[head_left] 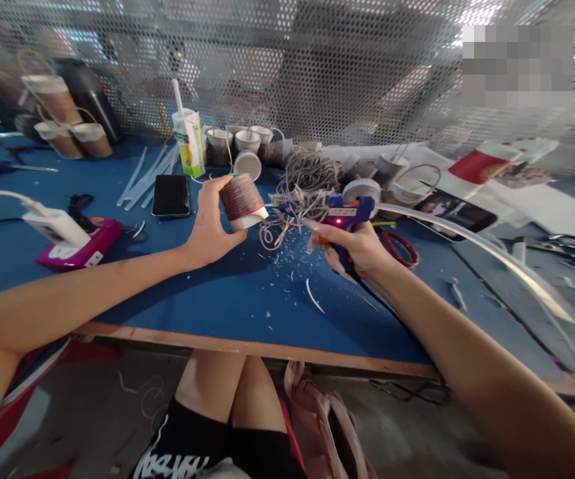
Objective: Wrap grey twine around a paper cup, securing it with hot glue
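My left hand (211, 229) grips a small paper cup (241, 199) wound with brown cord, thumb at one end and fingers at the other. The cup is tilted, its white rim toward the lower right. My right hand (359, 249) is wrapped round the handle of a blue hot glue gun (349, 210), which has a lit red light. A long clear glue stick (466, 233) trails out of its back. The gun's nozzle points left toward the cup, in front of tangled grey cord (312, 169). Whether nozzle and cup touch, I cannot tell.
Several cord-wrapped cups (247, 141) line the perforated metal screen (267, 66). A drink carton (188, 143), a black phone (171, 195) and a magenta power strip (80, 246) lie left. Red-handled pliers (401, 249) and dark-handled scissors (574, 246) lie right. White scraps litter the blue table (247, 299).
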Tool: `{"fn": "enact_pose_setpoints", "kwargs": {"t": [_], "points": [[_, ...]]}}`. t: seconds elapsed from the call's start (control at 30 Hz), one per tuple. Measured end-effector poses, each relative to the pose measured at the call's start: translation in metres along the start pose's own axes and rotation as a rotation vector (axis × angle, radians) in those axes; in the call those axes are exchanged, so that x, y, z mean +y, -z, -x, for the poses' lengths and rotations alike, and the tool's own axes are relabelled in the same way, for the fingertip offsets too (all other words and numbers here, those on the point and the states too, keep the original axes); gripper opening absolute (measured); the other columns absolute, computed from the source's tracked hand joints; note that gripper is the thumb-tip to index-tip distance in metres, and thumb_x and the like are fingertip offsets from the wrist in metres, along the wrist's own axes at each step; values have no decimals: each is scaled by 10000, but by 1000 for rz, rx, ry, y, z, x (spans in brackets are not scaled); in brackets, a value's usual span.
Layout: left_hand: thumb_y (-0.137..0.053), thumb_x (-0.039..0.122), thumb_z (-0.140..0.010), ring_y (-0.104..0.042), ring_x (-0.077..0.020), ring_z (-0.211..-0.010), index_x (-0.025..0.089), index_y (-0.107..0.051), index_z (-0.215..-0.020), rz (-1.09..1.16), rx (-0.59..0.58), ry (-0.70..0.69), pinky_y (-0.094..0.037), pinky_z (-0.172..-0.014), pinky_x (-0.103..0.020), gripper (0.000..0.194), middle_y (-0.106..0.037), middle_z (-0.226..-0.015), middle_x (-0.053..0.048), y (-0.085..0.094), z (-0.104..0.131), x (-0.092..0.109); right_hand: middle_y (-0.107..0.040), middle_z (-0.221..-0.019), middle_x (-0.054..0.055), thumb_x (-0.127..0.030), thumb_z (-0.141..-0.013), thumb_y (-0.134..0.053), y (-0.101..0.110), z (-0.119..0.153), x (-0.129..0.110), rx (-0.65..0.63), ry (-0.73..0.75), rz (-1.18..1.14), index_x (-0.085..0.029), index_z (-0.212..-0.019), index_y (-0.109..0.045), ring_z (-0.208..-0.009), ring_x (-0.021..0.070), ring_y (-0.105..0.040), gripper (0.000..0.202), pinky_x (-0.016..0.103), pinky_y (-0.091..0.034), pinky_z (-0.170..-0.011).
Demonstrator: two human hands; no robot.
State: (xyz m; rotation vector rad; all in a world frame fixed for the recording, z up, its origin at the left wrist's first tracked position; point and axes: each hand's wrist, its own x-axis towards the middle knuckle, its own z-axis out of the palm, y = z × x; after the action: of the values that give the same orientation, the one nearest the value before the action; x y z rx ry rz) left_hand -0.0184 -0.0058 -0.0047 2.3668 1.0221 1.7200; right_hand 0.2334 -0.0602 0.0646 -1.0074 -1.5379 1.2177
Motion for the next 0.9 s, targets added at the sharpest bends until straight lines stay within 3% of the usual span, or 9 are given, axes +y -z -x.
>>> {"fn": "enact_pose_setpoints", "kwargs": {"t": [0.2,0.3,0.9], "points": [[-718,589,-721,-461,-316,-1263,251,-330,-1367,38,-39,-36,-434,-1059,-524,826,-451,-1310,-131,1,-1,2,-503,-373,-49,-370,-653,-804,-6,4,-4,-22,-70,54,-169,-666,-618,-254,73,-396,275,205,-325,-236],[-701,618,-726,-469,-311,-1255,243,-349,-1350,54,-24,-31,-435,-1055,-520,809,-461,-1299,-134,0,-1,1,-489,-358,-45,-375,-627,-819,-8,4,-3,-25,-103,61,-155,-618,-605,-246,68,-388,307,205,-334,-240],[-749,556,-720,-462,-299,-1280,254,-342,-1378,115,-5,-49,-430,-1093,-487,830,-439,-1317,-114,-2,0,-3,-459,-359,-47,-464,-623,-812,-8,3,-1,2,-152,76,-189,-613,-558,-266,75,-386,374,231,-332,-259]]}}
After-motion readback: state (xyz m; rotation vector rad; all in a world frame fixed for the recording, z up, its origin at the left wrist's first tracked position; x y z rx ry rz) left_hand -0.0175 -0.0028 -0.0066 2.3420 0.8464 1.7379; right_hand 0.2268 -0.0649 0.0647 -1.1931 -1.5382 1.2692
